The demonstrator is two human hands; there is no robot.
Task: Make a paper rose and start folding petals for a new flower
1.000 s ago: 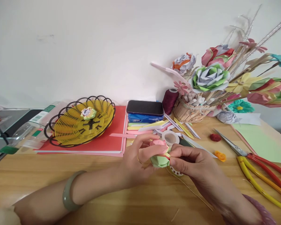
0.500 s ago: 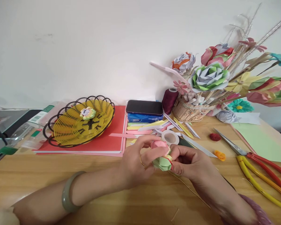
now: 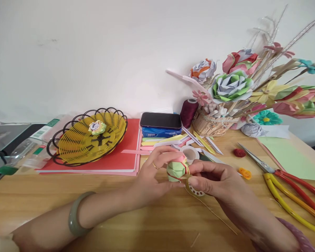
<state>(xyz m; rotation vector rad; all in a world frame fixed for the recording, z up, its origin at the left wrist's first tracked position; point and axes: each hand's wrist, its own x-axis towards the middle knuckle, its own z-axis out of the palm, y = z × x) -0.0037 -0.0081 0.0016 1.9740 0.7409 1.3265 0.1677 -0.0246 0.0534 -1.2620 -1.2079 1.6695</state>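
A small paper flower (image 3: 176,169), green on the outside with pink at its top, is held between both hands above the wooden table (image 3: 126,224). My left hand (image 3: 151,178) grips it from the left with fingers curled over the top. From the right, my right hand (image 3: 212,180) pinches its side with thumb and forefinger. A thin strip trails from under the right hand across the table. Just behind the hands lies a roll of clear tape (image 3: 190,152).
A yellow wire basket (image 3: 68,147) with one small paper flower stands on red paper at the left. A phone on a blue tissue pack (image 3: 161,126), paper strips, a thread spool (image 3: 188,112) and a basket of paper flowers (image 3: 212,126) line the back. Scissors (image 3: 286,176) and green paper lie right.
The flower has been turned in my hands, so its green side now faces me and it sits slightly higher. Both hands stayed in place on it.
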